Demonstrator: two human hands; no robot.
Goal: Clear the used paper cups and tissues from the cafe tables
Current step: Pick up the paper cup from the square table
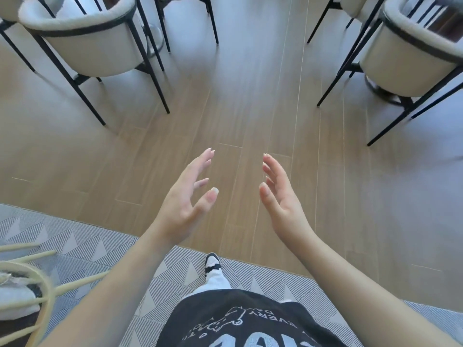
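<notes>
Fingers [200, 169] spread on both empty hands, chairs [95, 46] beyond them, probably close enough to trip you.

My left hand [184, 204] is raised in front of me at about waist height. Its palm is turned inward toward the other hand, with the fingers straight and slightly spread and the thumb held apart from them. My right hand [281, 199] mirrors it, palm facing the left hand, fingers loosely straight and close together, thumb a little forward. The two hands are level with each other and do not touch, with a gap between the palms. Both are bare, as are my forearms.
</notes>
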